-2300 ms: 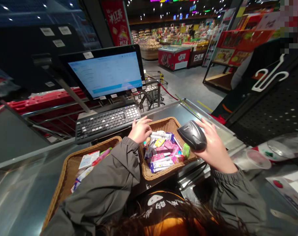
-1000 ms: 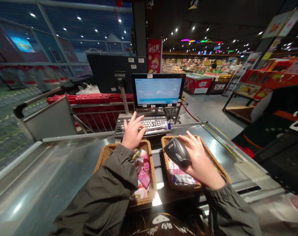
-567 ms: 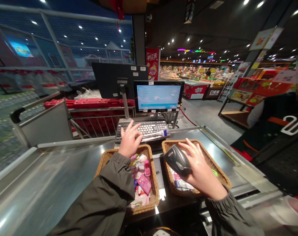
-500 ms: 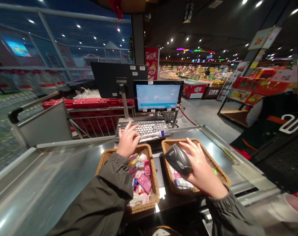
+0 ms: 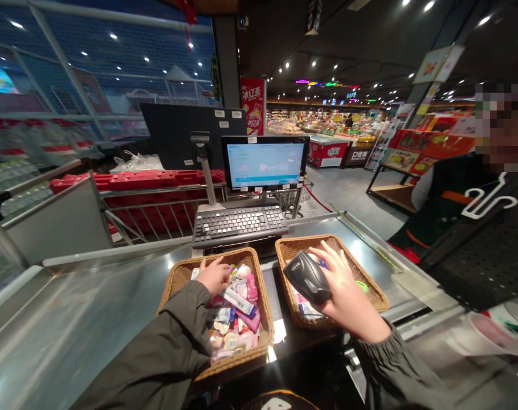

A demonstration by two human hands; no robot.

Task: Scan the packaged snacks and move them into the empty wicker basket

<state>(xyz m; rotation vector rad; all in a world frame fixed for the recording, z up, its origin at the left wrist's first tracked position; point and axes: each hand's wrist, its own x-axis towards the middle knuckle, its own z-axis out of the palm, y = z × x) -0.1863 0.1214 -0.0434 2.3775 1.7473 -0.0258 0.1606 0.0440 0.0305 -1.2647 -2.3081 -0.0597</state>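
My left hand [image 5: 213,277] reaches into the left wicker basket [image 5: 267,319], fingers apart, over small colourful packages. Just below its thumb side, a slim white packet with a blue end [image 5: 239,302] lies on the pile; whether the hand touches it is hard to see. A pink packet [image 5: 252,287] lies close by. In my right hand [image 5: 342,290] is a black barcode scanner [image 5: 306,277], held above the right wicker basket [image 5: 295,304], its fingers stretched past the scanner. Packages in that basket are partly hidden beneath the hand and scanner.
A keyboard [image 5: 241,223] sits behind the baskets, below a lit monitor [image 5: 265,162]. The metal counter [image 5: 113,302] extends to the left. At right are a person's dark sleeve [image 5: 447,188], a white hanger [image 5: 483,199] and a plastic cup [image 5: 481,336].
My left hand has come down from the keyboard into the left basket. The slim packet it held over the keyboard is now on the pile. The right hand keeps the scanner above its basket.
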